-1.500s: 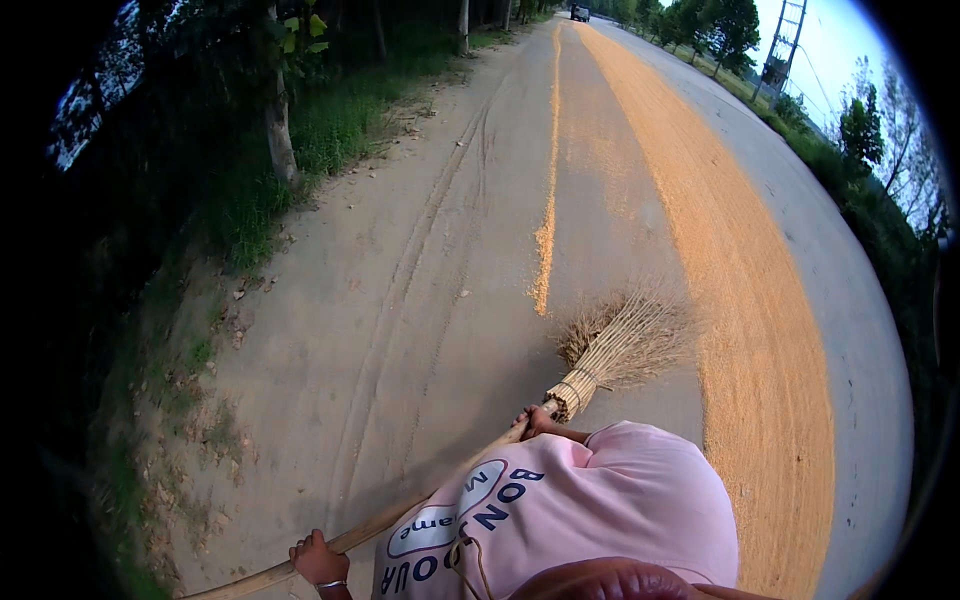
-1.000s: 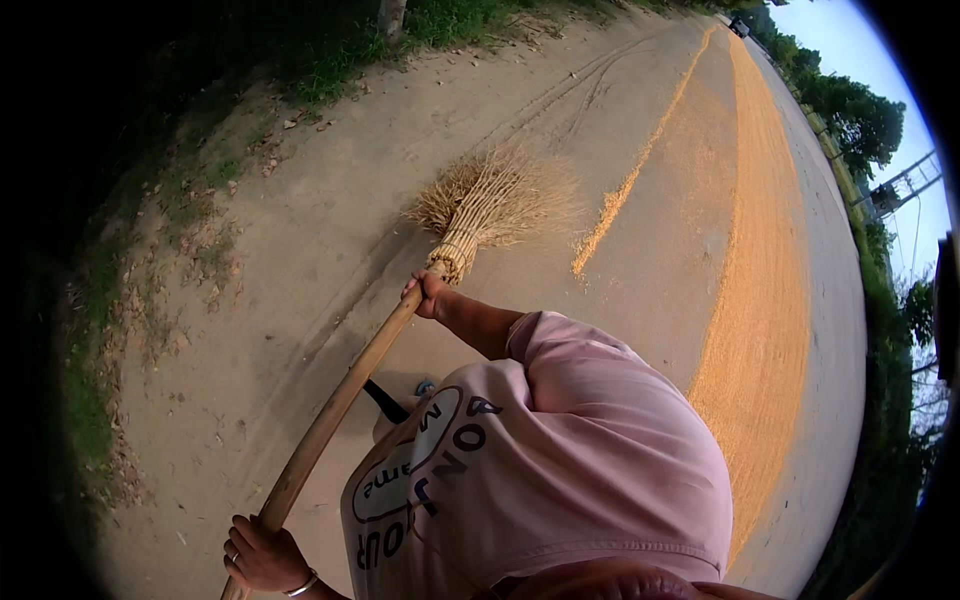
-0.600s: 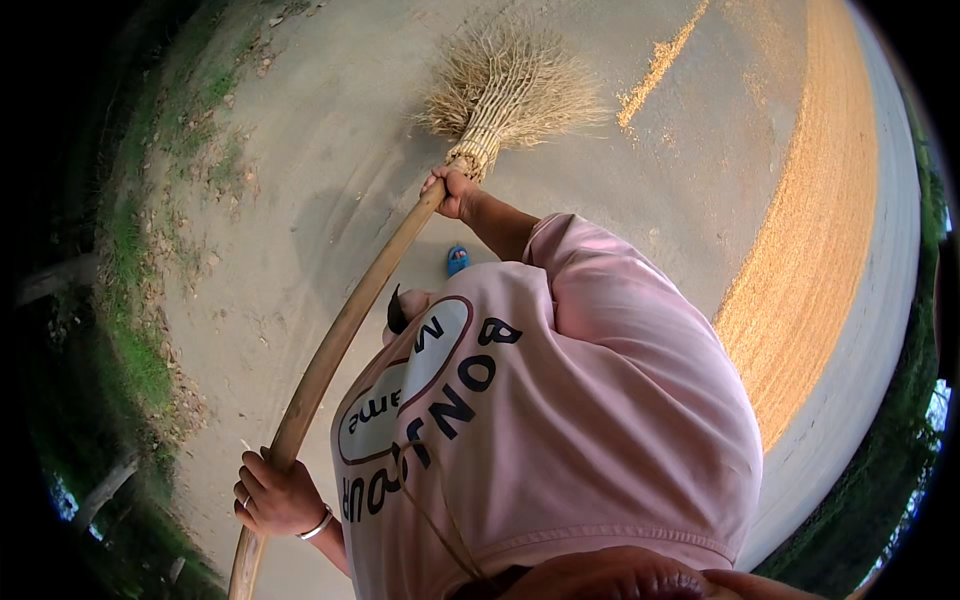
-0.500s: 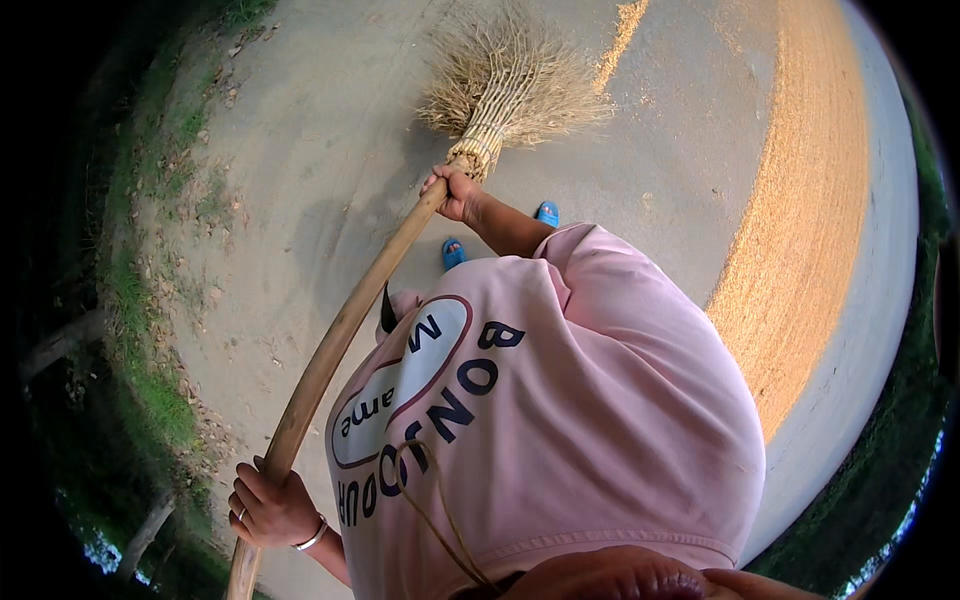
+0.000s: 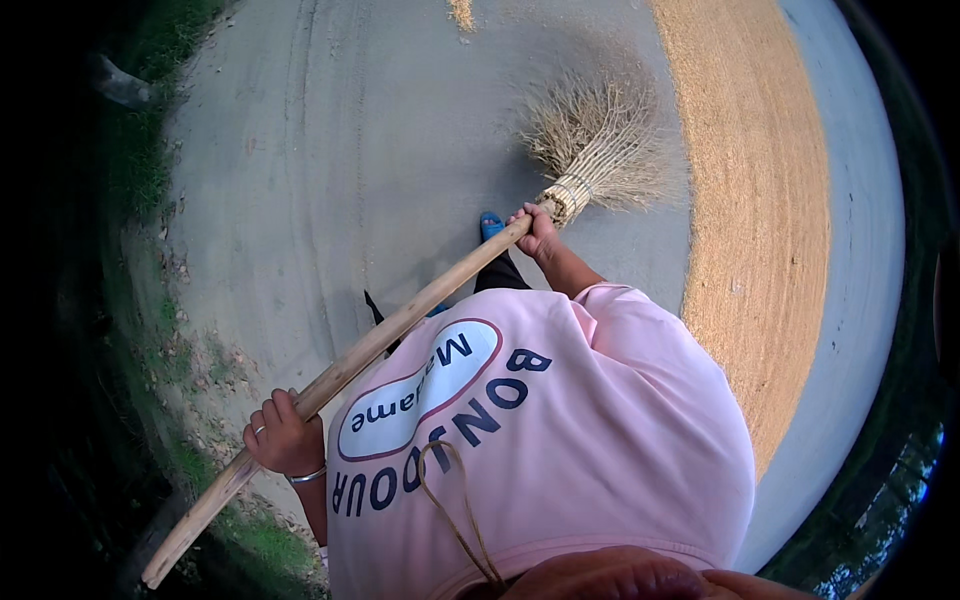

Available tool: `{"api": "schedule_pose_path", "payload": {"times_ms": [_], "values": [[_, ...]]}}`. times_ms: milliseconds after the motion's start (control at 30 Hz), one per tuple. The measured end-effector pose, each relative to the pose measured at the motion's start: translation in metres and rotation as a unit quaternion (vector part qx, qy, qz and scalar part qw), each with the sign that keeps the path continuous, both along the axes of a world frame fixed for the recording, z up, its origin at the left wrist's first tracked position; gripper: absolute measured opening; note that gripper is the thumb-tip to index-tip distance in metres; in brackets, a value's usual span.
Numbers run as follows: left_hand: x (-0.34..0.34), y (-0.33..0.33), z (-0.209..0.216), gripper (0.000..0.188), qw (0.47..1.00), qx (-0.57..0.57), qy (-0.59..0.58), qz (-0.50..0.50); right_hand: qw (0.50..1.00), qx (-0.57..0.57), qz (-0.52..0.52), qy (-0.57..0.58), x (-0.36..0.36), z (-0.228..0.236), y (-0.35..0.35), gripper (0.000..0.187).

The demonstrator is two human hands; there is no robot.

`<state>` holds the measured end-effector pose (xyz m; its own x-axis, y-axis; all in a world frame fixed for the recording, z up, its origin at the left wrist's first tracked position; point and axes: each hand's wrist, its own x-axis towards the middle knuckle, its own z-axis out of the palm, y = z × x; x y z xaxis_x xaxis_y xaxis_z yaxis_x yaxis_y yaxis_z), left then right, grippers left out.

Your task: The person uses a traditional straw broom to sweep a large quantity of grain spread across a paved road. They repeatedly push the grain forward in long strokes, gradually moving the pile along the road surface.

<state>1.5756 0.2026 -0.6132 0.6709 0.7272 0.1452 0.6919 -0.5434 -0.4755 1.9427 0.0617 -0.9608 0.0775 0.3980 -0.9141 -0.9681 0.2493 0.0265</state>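
Observation:
A long-handled twig broom (image 5: 425,300) slants across my body from lower left to upper right. My left hand (image 5: 285,435), with a ring and a bracelet at the wrist, is closed round the wooden handle toward its rear end. Close to the bound head, my right hand (image 5: 538,230) grips the handle too. The broom's spread twigs (image 5: 600,135) are at the pavement, their far tips blurred, just left of a long band of golden grain (image 5: 755,200).
A small streak of grain (image 5: 462,14) lies on the grey pavement (image 5: 400,120) at the far edge. Grass and dry leaves (image 5: 190,440) border the left side. A blue sandal (image 5: 491,225) on my foot shows below the broom handle. Dark greenery lines the far right.
The broom head has swung right, up beside the grain band. Both my hands moved with it, the left one upward and the right one rightward. The handle lies flatter across the view.

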Motion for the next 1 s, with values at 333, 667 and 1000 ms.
{"api": "schedule_pose_path", "payload": {"times_ms": [333,667,1000], "values": [[0.25,0.152,0.192,0.017,0.969,-0.204,-0.125,-0.057,0.965,-0.218,-0.126,-0.078,0.237,0.311,-0.016,0.02],[-0.137,0.328,0.112,0.019,0.976,-0.134,-0.165,0.038,0.988,-0.113,-0.045,-0.094,-0.083,0.228,0.246,0.026],[-1.001,0.8,-0.024,0.015,0.957,-0.056,-0.066,0.276,0.986,-0.046,0.159,-0.029,-0.941,0.042,0.951,0.015]]}}
